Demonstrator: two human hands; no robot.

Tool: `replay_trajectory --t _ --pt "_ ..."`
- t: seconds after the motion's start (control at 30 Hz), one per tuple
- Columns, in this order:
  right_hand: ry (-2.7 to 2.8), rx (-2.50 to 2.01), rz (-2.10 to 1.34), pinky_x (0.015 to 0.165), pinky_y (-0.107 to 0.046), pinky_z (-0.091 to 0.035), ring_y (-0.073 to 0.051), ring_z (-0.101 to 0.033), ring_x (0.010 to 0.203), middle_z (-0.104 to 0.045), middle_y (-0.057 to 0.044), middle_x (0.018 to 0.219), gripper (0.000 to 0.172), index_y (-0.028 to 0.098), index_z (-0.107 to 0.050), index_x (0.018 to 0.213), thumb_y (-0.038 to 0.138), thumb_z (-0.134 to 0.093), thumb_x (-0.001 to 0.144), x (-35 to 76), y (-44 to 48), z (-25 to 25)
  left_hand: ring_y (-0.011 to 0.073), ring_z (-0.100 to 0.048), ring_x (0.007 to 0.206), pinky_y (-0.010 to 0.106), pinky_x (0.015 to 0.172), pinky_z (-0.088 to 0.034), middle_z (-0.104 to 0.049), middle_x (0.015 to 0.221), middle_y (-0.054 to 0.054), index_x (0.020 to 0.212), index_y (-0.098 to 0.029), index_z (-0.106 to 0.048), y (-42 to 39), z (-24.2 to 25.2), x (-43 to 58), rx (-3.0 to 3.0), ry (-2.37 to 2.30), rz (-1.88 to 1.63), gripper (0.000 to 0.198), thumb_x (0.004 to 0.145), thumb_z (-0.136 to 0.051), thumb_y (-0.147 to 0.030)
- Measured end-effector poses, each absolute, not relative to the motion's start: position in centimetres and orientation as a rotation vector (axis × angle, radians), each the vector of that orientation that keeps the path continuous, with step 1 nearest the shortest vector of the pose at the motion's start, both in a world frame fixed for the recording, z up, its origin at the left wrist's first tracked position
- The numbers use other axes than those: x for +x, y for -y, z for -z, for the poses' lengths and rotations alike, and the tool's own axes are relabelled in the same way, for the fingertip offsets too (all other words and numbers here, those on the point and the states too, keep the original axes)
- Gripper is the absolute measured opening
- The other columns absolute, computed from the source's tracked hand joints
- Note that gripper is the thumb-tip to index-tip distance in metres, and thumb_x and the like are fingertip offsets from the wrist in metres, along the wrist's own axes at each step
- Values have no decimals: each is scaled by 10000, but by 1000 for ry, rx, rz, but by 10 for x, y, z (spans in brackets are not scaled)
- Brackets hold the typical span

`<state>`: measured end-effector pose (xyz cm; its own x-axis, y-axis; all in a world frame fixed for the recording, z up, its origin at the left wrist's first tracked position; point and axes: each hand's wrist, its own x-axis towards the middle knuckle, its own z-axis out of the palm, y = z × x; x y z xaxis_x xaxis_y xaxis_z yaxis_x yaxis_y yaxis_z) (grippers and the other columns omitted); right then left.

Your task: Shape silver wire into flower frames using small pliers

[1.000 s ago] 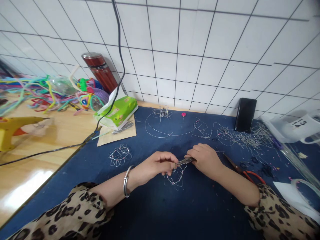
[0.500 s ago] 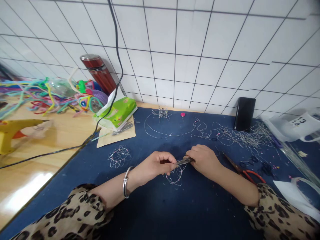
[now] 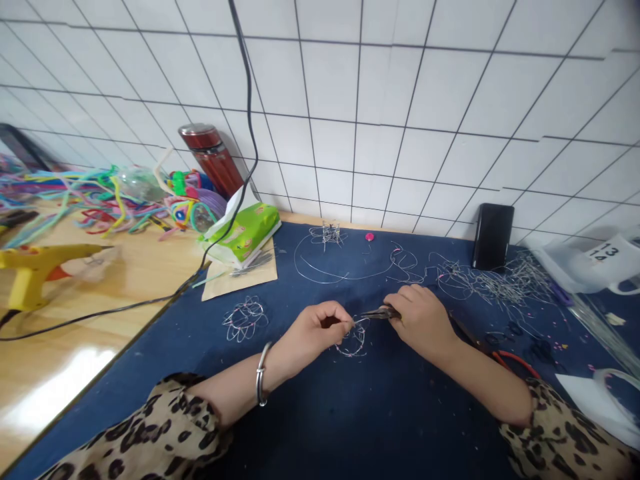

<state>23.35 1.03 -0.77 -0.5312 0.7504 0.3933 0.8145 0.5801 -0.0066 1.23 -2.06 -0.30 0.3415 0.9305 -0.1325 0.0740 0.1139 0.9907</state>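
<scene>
Between thumb and fingers my left hand (image 3: 321, 331) pinches a ring of looped silver wire with small pink beads (image 3: 353, 345), which hangs just above the blue mat (image 3: 320, 427). My right hand (image 3: 420, 320) is wrapped round a pair of pliers (image 3: 381, 313). The pliers' dark jaws point left, close to the wire end at my left fingertips; whether they grip it I cannot tell. Further left on the mat lies a second looped wire piece (image 3: 245, 319) with pink beads. The pliers' handles are mostly hidden in my palm.
Behind my hands lie a small wire form (image 3: 327, 233), a pink round object (image 3: 369, 237) and tangled wire (image 3: 505, 280). A phone (image 3: 493, 237) leans on the tiled wall. Orange-handled scissors (image 3: 515, 360) lie partly under my right forearm. Left are a tissue pack (image 3: 245, 233) and yellow glue gun (image 3: 45, 267).
The pliers have drawn back a little to the right, away from my left fingertips, and more of their jaws shows. My left hand keeps its pinch. The whole view has shifted slightly.
</scene>
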Motion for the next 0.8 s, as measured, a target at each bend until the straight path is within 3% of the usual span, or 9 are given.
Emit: replay_trajectory --t 0.27,0.8 --pt "2479 -1233 494 676 -330 -261 -184 -389 733 -504 -50 719 211 189 -613 846 285 -425 864 221 2 -16 84 -440 594 207 563 -363 -499 671 -17 733 -138 -568 24 4 12 1492 -1132 -992 57 771 -545 -173" --pt "2479 -1263 553 673 -340 -249 -191 -374 735 -497 -56 716 200 184 -599 815 282 -430 860 222 0 -12 118 -502 642 228 598 -397 -548 706 9 697 -163 -593 25 5 13 1731 -1224 -1004 89 761 -532 -150"
